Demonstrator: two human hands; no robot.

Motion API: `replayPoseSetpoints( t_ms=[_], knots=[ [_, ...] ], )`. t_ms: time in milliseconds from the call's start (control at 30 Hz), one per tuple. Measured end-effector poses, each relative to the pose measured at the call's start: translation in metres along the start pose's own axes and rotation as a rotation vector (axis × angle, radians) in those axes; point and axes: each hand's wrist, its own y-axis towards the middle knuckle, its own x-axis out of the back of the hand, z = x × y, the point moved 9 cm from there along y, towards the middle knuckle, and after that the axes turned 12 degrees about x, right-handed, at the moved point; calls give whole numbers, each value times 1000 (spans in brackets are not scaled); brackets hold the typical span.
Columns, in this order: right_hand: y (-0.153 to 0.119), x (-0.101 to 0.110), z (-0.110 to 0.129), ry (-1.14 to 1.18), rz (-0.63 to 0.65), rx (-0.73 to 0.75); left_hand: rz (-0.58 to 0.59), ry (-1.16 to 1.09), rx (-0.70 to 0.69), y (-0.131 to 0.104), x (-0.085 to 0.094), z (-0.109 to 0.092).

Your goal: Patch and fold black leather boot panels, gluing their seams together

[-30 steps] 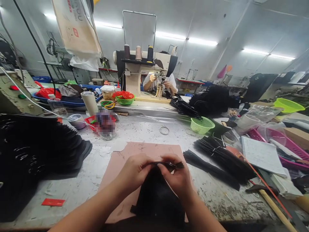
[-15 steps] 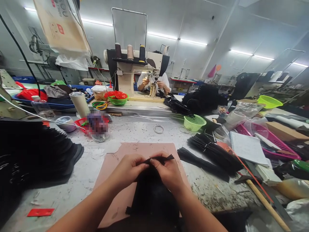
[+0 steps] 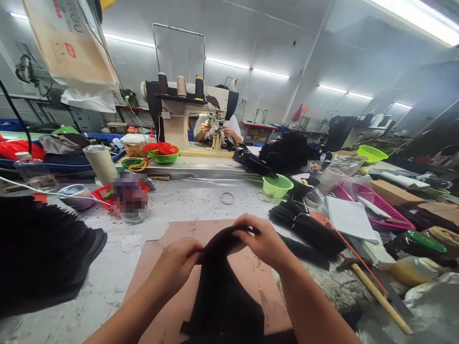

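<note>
A black fabric piece (image 3: 222, 296) stretches from the bottom edge up over a pink board (image 3: 150, 267). Its narrow upper end is raised and curved between my hands. My left hand (image 3: 177, 263) pinches the left side of that end between thumb and fingers. On the right and a little higher, my right hand (image 3: 256, 236) grips the other side, thumb below and fingers over the top. Right of the board lie bundled black strips (image 3: 308, 224), apart from my hands. A tall stack of black cut pieces (image 3: 46, 253) stands at the left.
Across the table a person (image 3: 234, 129) works behind a sewing machine (image 3: 175, 119). A green basket (image 3: 278, 185) and a ring (image 3: 226, 198) lie beyond the board. At right are a notebook (image 3: 349, 217), a hammer (image 3: 382, 298) and a pink basket (image 3: 390, 220). A tumbler (image 3: 102, 165) stands left.
My hands have moved apart, the right one up and rightward, so the fabric's upper end is spread into a curve. The view has shifted right.
</note>
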Motion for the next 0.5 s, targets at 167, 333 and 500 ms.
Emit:
replayPoseSetpoints(
  t_ms=[167, 333, 500],
  knots=[
    [29, 13, 13, -203, 8, 143, -217, 8, -76, 10, 19, 8],
    [84, 9, -25, -139, -168, 86, -577, 41, -12, 7, 69, 50],
    [172, 4, -105, -140, -284, -42, -648, 148, 85, -21, 70, 130]
  ],
)
